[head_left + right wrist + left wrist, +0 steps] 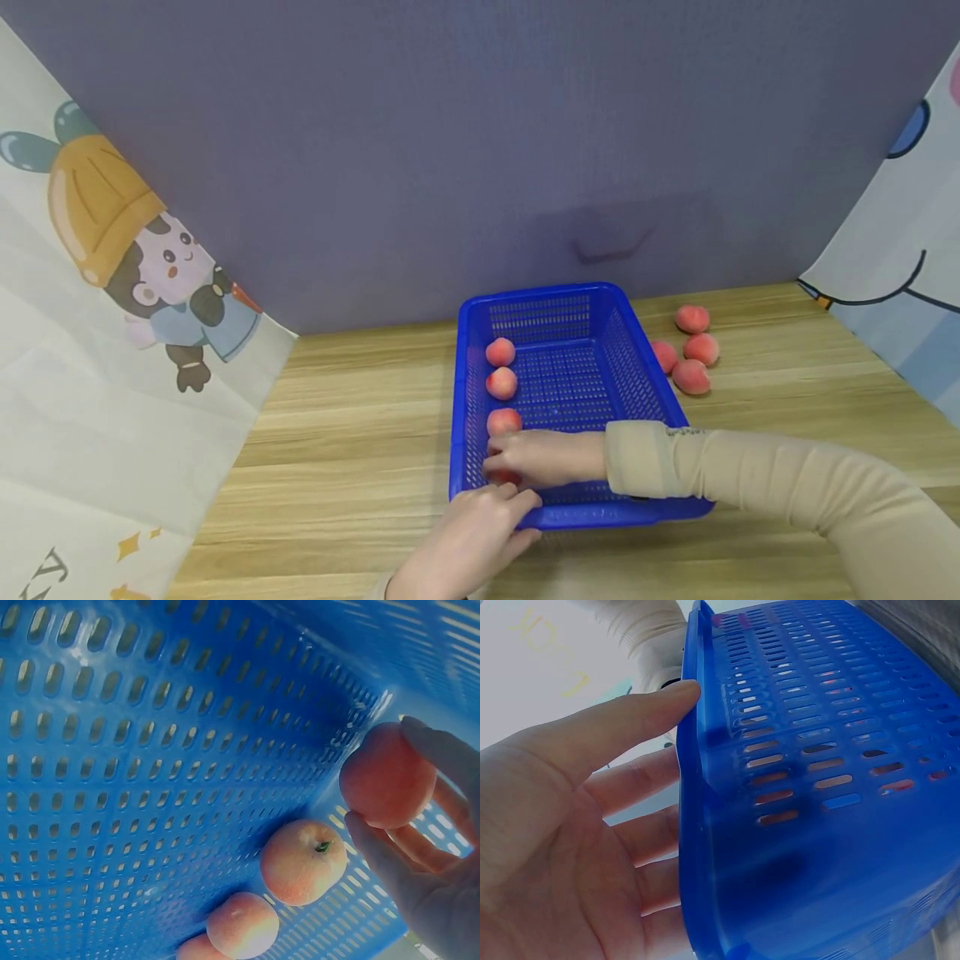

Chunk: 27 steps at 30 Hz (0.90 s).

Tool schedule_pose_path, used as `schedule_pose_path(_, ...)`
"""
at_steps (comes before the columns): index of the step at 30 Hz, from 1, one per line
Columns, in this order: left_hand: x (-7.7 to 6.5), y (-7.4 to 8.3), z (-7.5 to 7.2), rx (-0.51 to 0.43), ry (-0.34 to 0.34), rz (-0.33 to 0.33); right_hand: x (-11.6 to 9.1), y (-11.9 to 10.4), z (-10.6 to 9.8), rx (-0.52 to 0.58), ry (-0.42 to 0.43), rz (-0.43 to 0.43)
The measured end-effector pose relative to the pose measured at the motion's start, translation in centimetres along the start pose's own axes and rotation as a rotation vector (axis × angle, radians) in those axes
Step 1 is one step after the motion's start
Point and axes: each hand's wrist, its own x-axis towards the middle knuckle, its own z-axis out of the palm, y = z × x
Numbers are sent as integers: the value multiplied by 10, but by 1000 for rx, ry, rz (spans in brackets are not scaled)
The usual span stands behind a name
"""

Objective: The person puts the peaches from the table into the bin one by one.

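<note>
A blue plastic basket (592, 515) with slotted walls stands on the table. My left hand (472, 533) grips its near left corner; in the left wrist view the thumb (641, 712) lies over the rim (691, 825), with the fingers on the other side. Reaching down inside the basket, my right hand (547, 457) holds a peach (388, 776) between thumb and fingers, at the near left corner. Three more peaches line the left wall: a far one (500, 352), a middle one (502, 383) and a near one (504, 421), close to the held peach.
Several loose peaches (692, 377) lie on the wooden table (360, 433) just right of the basket. A grey-purple panel (375, 167) rises behind the table. White sheets with cartoon prints, one on the left (97, 467), flank both sides.
</note>
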Motion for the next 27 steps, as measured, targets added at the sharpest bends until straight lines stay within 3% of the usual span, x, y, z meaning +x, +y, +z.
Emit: schedule_pose_path(27, 0, 0, 1, 2, -5, -5, -2, 1, 5, 1, -20, 2)
